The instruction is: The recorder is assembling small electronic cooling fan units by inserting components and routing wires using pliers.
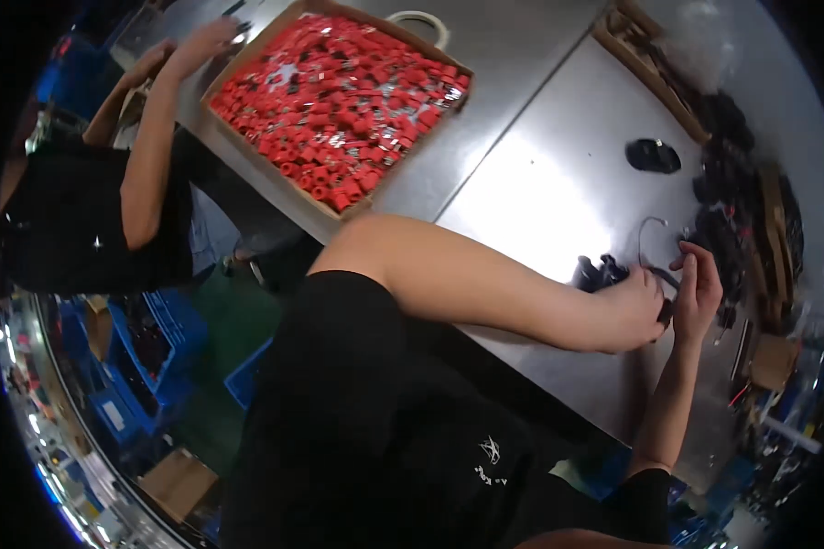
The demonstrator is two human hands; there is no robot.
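Observation:
My left arm reaches across the metal table, and my left hand [630, 311] is closed with its fingertips on a small black part [666, 313]. Facing it from the right, my right hand [699, 295] has bent fingers around the same dark piece; its exact grip is partly hidden. A thin dark cord [642, 240] loops up from between the hands onto the table. Just beyond my left hand lie several small black pieces [601, 272], touching or nearly touching its knuckles.
A shallow cardboard box [267, 166] full of red parts stands at the far left, beside a roll of tape [441, 30]. A black rounded object [653, 156] lies far right, near a cardboard tray [655, 78] and dark piles [728, 224]. At left, another person's arm [151, 156] reaches over the table.

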